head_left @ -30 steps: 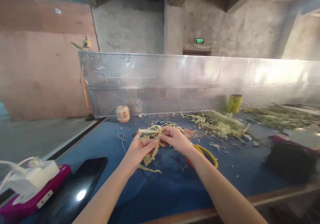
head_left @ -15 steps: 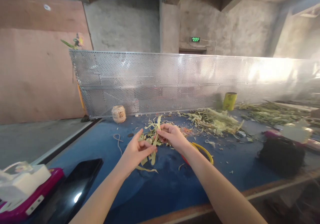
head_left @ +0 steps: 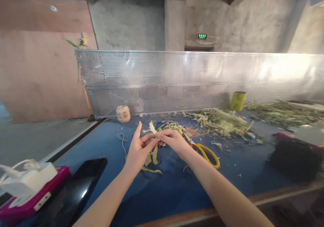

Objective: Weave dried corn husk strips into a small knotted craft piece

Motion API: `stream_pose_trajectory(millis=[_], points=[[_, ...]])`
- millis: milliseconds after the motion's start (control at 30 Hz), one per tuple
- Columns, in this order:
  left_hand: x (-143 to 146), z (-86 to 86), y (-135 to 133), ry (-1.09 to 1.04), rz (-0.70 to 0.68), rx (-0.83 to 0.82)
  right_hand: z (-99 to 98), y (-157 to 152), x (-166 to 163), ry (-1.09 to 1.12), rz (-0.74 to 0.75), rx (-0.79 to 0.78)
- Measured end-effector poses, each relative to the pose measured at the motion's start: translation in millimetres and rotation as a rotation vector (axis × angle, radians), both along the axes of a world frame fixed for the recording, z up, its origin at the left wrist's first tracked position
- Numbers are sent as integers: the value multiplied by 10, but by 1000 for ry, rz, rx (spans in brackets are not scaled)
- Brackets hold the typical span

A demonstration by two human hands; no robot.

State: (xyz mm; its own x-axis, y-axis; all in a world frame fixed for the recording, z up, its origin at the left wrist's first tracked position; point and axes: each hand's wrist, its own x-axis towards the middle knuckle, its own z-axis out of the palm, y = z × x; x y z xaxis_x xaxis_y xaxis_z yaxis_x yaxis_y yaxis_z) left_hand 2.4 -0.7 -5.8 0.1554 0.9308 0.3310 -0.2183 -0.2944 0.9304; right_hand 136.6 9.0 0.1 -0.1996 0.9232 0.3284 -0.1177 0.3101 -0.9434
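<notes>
In the head view, both of my hands meet over the middle of the blue table. A pale green strip of dried husk (head_left: 152, 128) is pinched between their fingertips, one end sticking up above them. My left hand (head_left: 138, 147) closes thumb and fingers on it, with the index finger raised. My right hand (head_left: 174, 142) is closed on the same strip from the other side, its fingertips touching the left ones. More husk pieces (head_left: 151, 159) hang or lie below my fingers; which are held I cannot tell. Scissors (head_left: 216, 159) with yellow handles lie beside my right wrist.
A roll of twine (head_left: 123, 114) stands by the perforated metal screen (head_left: 162, 82). Husk heaps (head_left: 225, 122) and a yellow-green cylinder (head_left: 238, 101) are at the right. A black phone (head_left: 76, 186) and a magenta power strip (head_left: 37, 200) with a white plug lie at left.
My hands have come together, the left now meeting the right at the strip. The strip's upper end leans left now. More of the scissors shows beside my right arm.
</notes>
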Motion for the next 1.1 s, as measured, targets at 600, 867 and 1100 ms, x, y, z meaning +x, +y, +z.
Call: stream_pose_trajectory(millis=[600,867,1100], points=[[12,36,-29,-97,84,-130,-9,54,41,12,-212,99],[22,24,-40,-29,19,-96,38,0,45,-88,-166,169],[35,24,-63,126,-84,-47,9,65,84,-44,-216,105]])
